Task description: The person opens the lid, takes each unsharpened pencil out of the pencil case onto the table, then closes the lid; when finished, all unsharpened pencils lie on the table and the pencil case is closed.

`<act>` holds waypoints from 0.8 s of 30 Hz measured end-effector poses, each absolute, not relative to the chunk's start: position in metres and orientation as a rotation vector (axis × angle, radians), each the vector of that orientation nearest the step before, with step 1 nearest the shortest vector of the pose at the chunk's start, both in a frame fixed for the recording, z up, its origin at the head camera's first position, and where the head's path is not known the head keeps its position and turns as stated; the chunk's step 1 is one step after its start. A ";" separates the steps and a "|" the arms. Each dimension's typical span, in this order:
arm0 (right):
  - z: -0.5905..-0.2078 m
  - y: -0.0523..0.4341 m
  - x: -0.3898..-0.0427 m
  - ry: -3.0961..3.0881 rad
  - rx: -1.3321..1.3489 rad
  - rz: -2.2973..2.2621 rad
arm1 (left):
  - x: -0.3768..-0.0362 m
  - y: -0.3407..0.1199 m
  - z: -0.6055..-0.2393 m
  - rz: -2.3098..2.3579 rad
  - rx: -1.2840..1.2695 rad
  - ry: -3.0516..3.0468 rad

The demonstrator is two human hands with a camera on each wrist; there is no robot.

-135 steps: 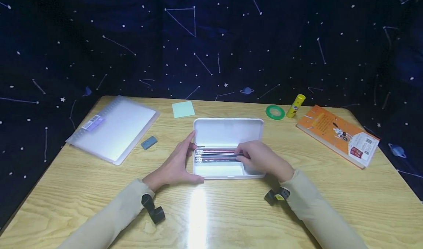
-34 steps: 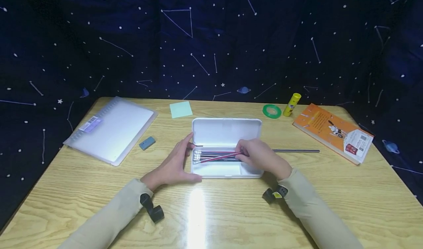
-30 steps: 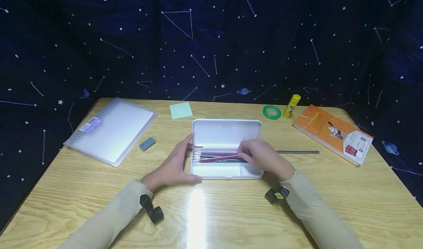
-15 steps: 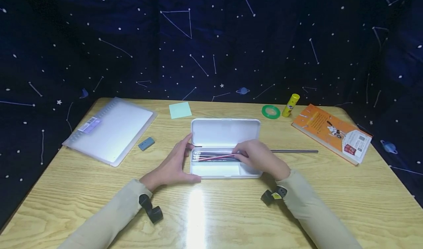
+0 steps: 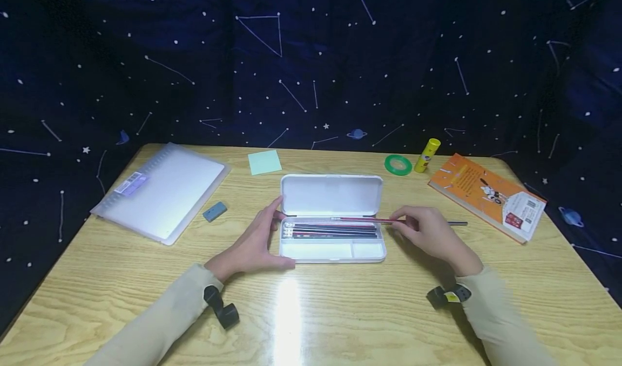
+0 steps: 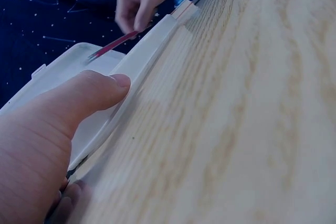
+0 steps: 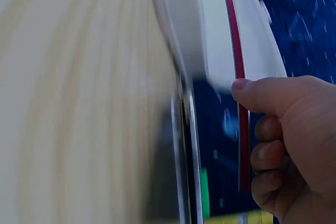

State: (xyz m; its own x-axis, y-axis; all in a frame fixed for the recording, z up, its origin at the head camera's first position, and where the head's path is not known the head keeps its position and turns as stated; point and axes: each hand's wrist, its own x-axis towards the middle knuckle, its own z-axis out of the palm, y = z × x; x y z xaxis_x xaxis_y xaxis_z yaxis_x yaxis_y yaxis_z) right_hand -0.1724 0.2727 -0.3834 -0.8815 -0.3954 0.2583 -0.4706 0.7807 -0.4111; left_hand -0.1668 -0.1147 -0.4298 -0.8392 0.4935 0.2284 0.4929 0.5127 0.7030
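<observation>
The white pencil case point(image 5: 332, 193) lies with its lid up, several dark and red pencils point(image 5: 330, 230) side by side in its long back compartment. My left hand point(image 5: 255, 243) holds the case's left end, thumb point(image 6: 100, 93) along the front wall and fingers at the back, partly hidden. Between thumb and fingers, my right hand point(image 5: 427, 231) pinches a red pencil point(image 7: 234, 35) just right of the case. This pencil's tip end point(image 5: 335, 218) points left over the case's hinge side. A dark pencil point(image 5: 458, 223) lies on the table behind the right hand, partly covered by it.
A clear ring binder point(image 5: 167, 193) and a blue-grey eraser point(image 5: 215, 211) lie left. Pale green sticky notes point(image 5: 264, 162) are behind the case. A green tape roll point(image 5: 387, 165), a standing yellow glue stick point(image 5: 427, 155) and an orange book point(image 5: 481, 193) are at the back right.
My right hand has drawn the red pencil up out of the case and moved right with it. Earlier, a dark pencil came to lie on the table. The left hand stays put.
</observation>
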 end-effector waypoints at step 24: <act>-0.397 0.371 -0.168 -2.873 0.514 0.746 | -0.167 -0.114 -0.428 1.240 0.830 2.734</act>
